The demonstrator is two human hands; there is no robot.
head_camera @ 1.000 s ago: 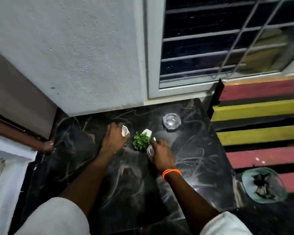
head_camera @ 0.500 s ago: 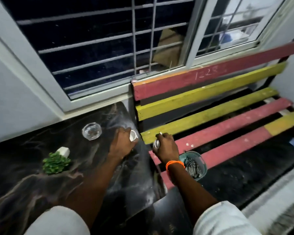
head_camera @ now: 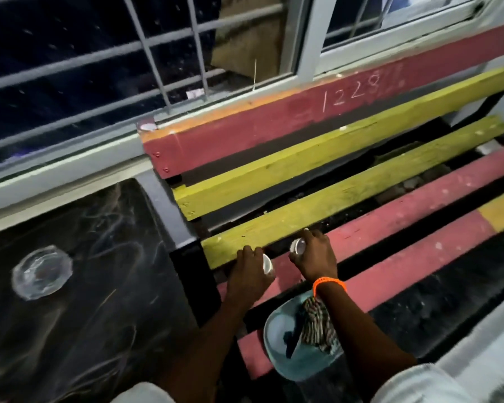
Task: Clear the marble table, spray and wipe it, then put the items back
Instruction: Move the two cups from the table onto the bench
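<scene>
My left hand point(head_camera: 249, 274) grips a small white cup point(head_camera: 267, 264) over the red and yellow slatted bench point(head_camera: 390, 216), to the right of the black marble table point(head_camera: 93, 315). My right hand point(head_camera: 314, 254), with an orange band on the wrist, grips a second small white cup point(head_camera: 298, 246) beside it, at the gap between a yellow and a red slat. Both cups lie on their sides in my fingers. A clear glass dish point(head_camera: 41, 271) sits on the marble at the left. The small green plant is out of view.
A blue bowl point(head_camera: 282, 330) holding a striped cloth point(head_camera: 317, 324) rests on the bench's front slat, under my right forearm. Behind the bench and table runs a barred window point(head_camera: 128, 53) with a white sill. Pale floor shows at the lower right.
Both hands lifted the white cups off the marble table and carried them right, over the bench slats. My view swung right, so the plant left the frame.
</scene>
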